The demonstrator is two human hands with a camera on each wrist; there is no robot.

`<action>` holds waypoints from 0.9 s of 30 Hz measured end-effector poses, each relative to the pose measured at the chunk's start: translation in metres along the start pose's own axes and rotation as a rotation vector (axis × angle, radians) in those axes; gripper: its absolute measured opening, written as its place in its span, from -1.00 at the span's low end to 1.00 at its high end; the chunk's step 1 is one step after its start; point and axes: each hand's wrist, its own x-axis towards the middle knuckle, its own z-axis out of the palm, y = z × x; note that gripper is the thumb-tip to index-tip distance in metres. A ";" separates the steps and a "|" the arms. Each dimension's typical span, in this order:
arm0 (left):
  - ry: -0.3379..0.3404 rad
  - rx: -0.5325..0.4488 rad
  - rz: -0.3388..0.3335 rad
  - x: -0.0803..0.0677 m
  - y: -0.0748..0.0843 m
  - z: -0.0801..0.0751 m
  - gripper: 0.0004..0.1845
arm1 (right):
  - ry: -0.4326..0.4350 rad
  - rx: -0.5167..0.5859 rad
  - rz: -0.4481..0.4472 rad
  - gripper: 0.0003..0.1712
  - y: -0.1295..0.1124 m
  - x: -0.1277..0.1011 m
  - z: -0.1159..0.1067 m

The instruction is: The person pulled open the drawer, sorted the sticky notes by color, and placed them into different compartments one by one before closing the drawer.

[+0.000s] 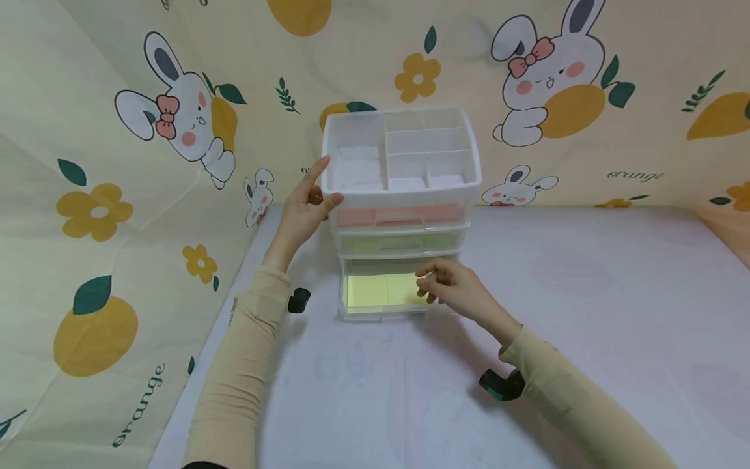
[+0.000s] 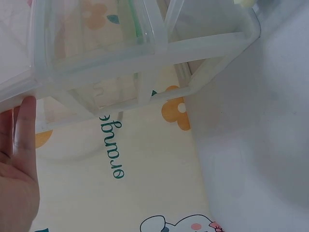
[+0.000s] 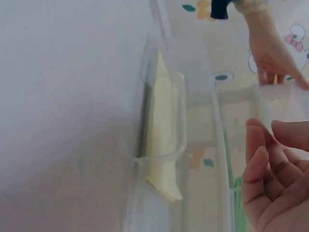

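A clear plastic desk organizer (image 1: 469, 177) stands at the back of the table, with a divided tray on top and three drawers. Its bottom drawer (image 1: 381, 314) is pulled out and holds yellow sticky notes (image 1: 375, 290). My left hand (image 1: 328, 184) rests against the organizer's top left corner, thumb on the front rim and index finger pointing up; the left wrist view shows a straight finger (image 2: 25, 140) against the rim (image 2: 154, 48). My right hand (image 1: 426, 286) hovers over the open drawer's right end, fingers loosely curled and holding nothing. The right wrist view shows the notes (image 3: 161, 125) edge-on beside my right hand (image 3: 270, 179).
The top drawer holds pink notes (image 1: 357, 216) and the middle one pale green notes (image 1: 363, 244); both are closed. The organizer sits on a pale table (image 1: 586, 293). Cloth printed with rabbits and oranges (image 1: 88, 195) walls in the left and back.
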 end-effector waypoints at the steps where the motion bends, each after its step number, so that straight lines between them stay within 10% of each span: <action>1: 0.002 -0.001 0.001 0.000 0.000 0.000 -0.29 | -0.009 0.032 0.011 -0.65 0.000 -0.002 0.001; 10: -0.011 0.010 -0.019 -0.012 0.031 -0.004 -0.29 | -0.128 0.214 0.048 -0.59 0.009 -0.017 0.012; 27: -0.013 0.020 0.006 -0.012 0.030 -0.003 -0.28 | -0.282 0.291 0.163 -0.43 0.040 -0.024 0.037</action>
